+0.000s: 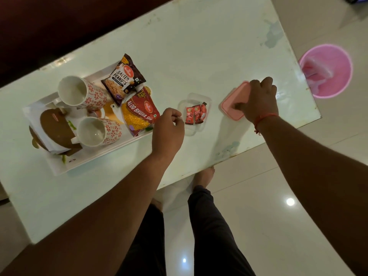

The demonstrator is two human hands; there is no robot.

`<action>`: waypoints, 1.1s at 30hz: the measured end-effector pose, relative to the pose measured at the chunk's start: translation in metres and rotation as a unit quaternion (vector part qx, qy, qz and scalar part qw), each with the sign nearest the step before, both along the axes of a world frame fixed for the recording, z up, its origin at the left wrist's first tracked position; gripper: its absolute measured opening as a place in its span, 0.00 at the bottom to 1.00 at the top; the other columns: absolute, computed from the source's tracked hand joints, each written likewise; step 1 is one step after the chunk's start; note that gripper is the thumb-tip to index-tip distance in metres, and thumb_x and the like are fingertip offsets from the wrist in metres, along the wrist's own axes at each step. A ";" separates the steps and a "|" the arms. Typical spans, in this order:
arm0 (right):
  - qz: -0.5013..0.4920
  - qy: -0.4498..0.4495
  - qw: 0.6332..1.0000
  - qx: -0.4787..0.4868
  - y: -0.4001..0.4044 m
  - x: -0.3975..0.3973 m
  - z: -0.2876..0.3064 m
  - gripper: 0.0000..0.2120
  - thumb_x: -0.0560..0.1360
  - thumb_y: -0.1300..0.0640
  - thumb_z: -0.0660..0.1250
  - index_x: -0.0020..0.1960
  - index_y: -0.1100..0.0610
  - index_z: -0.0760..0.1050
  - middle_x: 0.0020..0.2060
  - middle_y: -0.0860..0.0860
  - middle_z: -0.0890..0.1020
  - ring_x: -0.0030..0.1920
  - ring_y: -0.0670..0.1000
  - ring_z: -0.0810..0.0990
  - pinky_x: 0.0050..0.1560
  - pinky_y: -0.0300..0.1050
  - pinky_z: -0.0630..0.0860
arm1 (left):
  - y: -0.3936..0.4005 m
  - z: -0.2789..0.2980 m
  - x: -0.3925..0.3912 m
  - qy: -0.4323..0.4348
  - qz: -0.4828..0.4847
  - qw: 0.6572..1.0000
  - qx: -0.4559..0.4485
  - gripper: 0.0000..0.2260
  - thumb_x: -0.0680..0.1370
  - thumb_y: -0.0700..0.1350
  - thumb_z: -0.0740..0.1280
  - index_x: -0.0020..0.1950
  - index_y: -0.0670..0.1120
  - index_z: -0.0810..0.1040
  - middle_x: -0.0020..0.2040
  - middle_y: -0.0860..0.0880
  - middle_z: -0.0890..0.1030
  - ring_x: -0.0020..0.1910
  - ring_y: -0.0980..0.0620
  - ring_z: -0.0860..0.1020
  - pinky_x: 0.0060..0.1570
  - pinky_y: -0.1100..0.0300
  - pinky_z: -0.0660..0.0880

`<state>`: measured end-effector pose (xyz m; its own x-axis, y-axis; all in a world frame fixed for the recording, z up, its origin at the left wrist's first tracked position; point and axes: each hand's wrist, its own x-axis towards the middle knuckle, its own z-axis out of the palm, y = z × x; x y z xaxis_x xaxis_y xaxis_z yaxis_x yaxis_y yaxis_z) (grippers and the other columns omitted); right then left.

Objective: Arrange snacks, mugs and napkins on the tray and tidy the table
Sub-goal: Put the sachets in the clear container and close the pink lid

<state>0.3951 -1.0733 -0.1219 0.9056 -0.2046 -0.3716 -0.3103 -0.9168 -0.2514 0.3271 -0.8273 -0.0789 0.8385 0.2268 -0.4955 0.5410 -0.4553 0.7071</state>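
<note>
left hand (168, 130) fingers loosely curled, empty, near clear box (194, 114) of sachets (196, 114) | right hand (258, 98) grips pink lid (236, 102) by table (199, 46) edge | risk: lid slips off, misaligned closing scatters sachets

A home: white table (179, 46), tiled floor (278, 226), bare feet.

The pale desk (199, 56) carries a white tray (95, 156) at left, a clear container (191, 132) mid-frame, and a pink lid (233, 108) at right.
</note>
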 end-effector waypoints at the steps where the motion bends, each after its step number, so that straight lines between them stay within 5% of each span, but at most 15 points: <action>1: -0.026 -0.022 0.998 0.043 0.002 -0.002 0.005 0.27 0.69 0.53 0.76 0.63 0.62 0.71 0.61 0.60 0.69 0.58 0.63 0.73 0.59 0.55 0.75 | 0.000 0.000 -0.001 0.008 0.009 1.000 -0.013 0.05 0.79 0.41 0.64 0.51 0.51 0.75 0.45 0.57 0.77 0.46 0.48 0.82 0.39 0.56 0.78; 5: -0.013 -0.184 0.975 0.121 0.028 -0.023 0.043 0.06 0.75 0.62 0.68 0.52 0.59 0.76 0.51 0.57 0.75 0.47 0.55 0.76 0.45 0.39 0.66 | -0.002 0.007 0.001 0.044 0.032 0.993 -0.107 0.04 0.81 0.43 0.63 0.54 0.48 0.76 0.49 0.50 0.80 0.40 0.53 0.82 0.33 0.60 0.78; 9: 0.150 -0.295 0.940 0.086 0.075 -0.069 0.065 0.07 0.69 0.69 0.68 0.44 0.60 0.77 0.39 0.58 0.77 0.42 0.60 0.74 0.41 0.50 0.69 | -0.005 0.019 0.007 0.137 0.095 0.944 -0.285 0.14 0.84 0.51 0.57 0.62 0.45 0.76 0.52 0.46 0.84 0.46 0.50 0.83 0.40 0.58 0.81; 11: 0.224 -0.291 0.927 0.077 0.098 -0.092 0.062 0.06 0.69 0.67 0.70 0.44 0.59 0.79 0.38 0.57 0.78 0.41 0.60 0.75 0.42 0.53 0.72 | -0.005 0.019 0.009 0.166 0.103 0.932 -0.305 0.14 0.83 0.51 0.60 0.63 0.46 0.76 0.56 0.44 0.83 0.53 0.47 0.82 0.42 0.57 0.81; 15: 0.258 -0.217 0.935 0.111 0.115 -0.112 0.047 0.15 0.71 0.52 0.74 0.54 0.58 0.80 0.49 0.56 0.80 0.53 0.60 0.76 0.56 0.56 0.72 | 0.000 0.016 0.014 0.115 0.022 0.984 -0.132 0.10 0.80 0.40 0.65 0.61 0.47 0.76 0.56 0.49 0.82 0.51 0.55 0.80 0.41 0.63 0.78; 18: 0.146 -0.149 0.963 0.173 0.113 -0.108 0.046 0.26 0.72 0.40 0.70 0.62 0.56 0.77 0.62 0.56 0.74 0.64 0.57 0.69 0.65 0.50 0.69 | 0.003 0.014 0.020 0.072 0.002 0.995 -0.066 0.08 0.79 0.41 0.66 0.58 0.48 0.76 0.53 0.51 0.81 0.50 0.54 0.80 0.44 0.62 0.77; 21: -0.134 -0.099 0.938 0.304 0.114 -0.096 0.046 0.20 0.76 0.50 0.69 0.65 0.56 0.72 0.62 0.52 0.72 0.56 0.46 0.76 0.59 0.46 0.78 | -0.004 0.009 0.027 0.041 0.004 0.999 -0.019 0.07 0.79 0.41 0.66 0.57 0.48 0.75 0.51 0.52 0.80 0.49 0.54 0.79 0.39 0.66 0.73; 23: -0.229 -0.075 0.918 0.315 0.117 -0.087 0.042 0.17 0.78 0.57 0.67 0.66 0.57 0.71 0.59 0.51 0.76 0.47 0.42 0.78 0.54 0.48 0.80 | -0.012 0.007 0.028 0.024 -0.004 1.000 0.005 0.08 0.79 0.41 0.66 0.58 0.47 0.75 0.51 0.52 0.79 0.48 0.55 0.77 0.35 0.71 0.70; 26: -0.248 -0.093 0.919 0.291 0.124 -0.078 0.035 0.16 0.78 0.62 0.63 0.65 0.58 0.72 0.56 0.53 0.79 0.48 0.47 0.77 0.55 0.51 0.79 | -0.020 0.003 0.031 -0.014 -0.021 0.998 0.058 0.08 0.80 0.40 0.65 0.59 0.45 0.75 0.55 0.48 0.82 0.50 0.53 0.78 0.39 0.72 0.70; 29: -0.249 -0.113 0.921 0.277 0.134 -0.072 0.027 0.18 0.77 0.64 0.61 0.66 0.57 0.71 0.55 0.50 0.76 0.51 0.49 0.77 0.54 0.51 0.79 | -0.023 -0.005 0.035 -0.058 -0.056 0.988 0.132 0.09 0.80 0.41 0.66 0.60 0.43 0.76 0.59 0.45 0.81 0.57 0.47 0.79 0.50 0.60 0.77; 33: -0.257 -0.121 0.924 0.257 0.140 -0.066 0.015 0.20 0.77 0.64 0.60 0.67 0.54 0.71 0.56 0.50 0.74 0.57 0.53 0.77 0.58 0.54 0.78 | -0.024 -0.015 0.040 -0.056 -0.081 0.973 0.207 0.11 0.80 0.44 0.66 0.61 0.45 0.76 0.61 0.44 0.77 0.59 0.47 0.75 0.50 0.61 0.71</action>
<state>0.3286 -0.9330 -0.1071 0.8067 -0.4845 -0.3384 -0.5494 -0.4039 -0.7314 0.3667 -0.8517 -0.0940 0.9230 0.2486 -0.2936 0.3692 -0.7867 0.4948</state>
